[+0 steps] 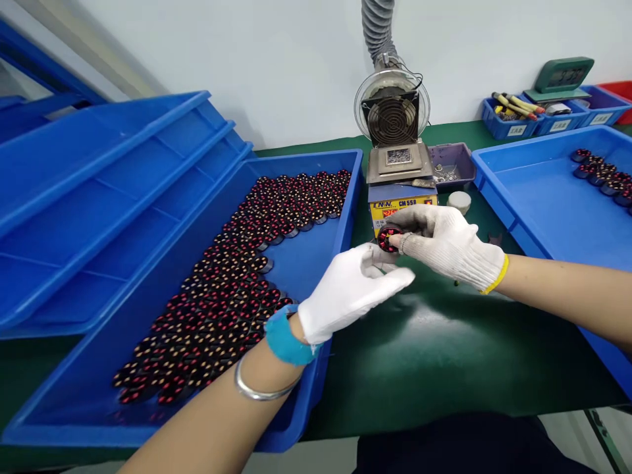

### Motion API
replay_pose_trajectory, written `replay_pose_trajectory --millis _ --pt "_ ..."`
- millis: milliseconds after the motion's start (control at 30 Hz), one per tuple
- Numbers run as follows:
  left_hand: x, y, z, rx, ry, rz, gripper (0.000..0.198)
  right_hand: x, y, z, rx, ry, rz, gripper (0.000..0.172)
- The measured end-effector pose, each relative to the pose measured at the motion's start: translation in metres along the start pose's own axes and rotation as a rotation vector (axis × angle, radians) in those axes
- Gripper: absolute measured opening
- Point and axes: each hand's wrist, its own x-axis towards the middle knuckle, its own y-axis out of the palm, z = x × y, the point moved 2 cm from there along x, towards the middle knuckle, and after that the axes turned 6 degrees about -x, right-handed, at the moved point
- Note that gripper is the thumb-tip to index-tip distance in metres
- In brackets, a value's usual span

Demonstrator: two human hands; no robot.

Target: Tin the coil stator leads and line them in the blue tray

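My right hand [447, 240], in a white glove, pinches a small round black part with red coil windings [388, 238] just in front of the solder pot unit [401, 191]. My left hand [351, 286], also gloved, hovers right beside it with fingers stretched toward the part, holding nothing that I can see. A large blue tray [316, 368] on my left holds several rows of the same black-and-red coil parts [237, 283]. Another blue tray [543, 191] on my right has a few such parts [605, 172] in its far corner.
Empty blue trays [108, 191] are stacked tilted at the far left. A fan with an extraction hose [392, 112] stands behind the solder pot. A small purple bin [451, 164], a white round lid [459, 201] and blue bins of tools [513, 112] sit at the back. Green mat [434, 355] covers the bench.
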Motion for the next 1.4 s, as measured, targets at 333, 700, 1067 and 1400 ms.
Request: replay_pose_trajectory --millis 333,700,1067,1400 --pt "-0.009 -0.024 -0.007 -0.137 0.375 -0.474 0.018 0.002 0.002 -0.001 0.083 0.027 -0.026 0.026" --pt "-0.013 -0.015 -0.007 0.254 0.329 -0.398 0.029 -0.003 0.003 0.004 0.036 -0.055 -0.035 0.025" --pt "-0.008 -0.019 0.005 0.288 0.175 -0.379 0.026 0.008 0.005 -0.002 0.038 -0.072 0.018 0.026" --pt "-0.001 0.009 0.004 0.676 0.198 0.232 0.037 0.062 -0.056 0.0 -0.607 -0.293 -0.177 0.027"
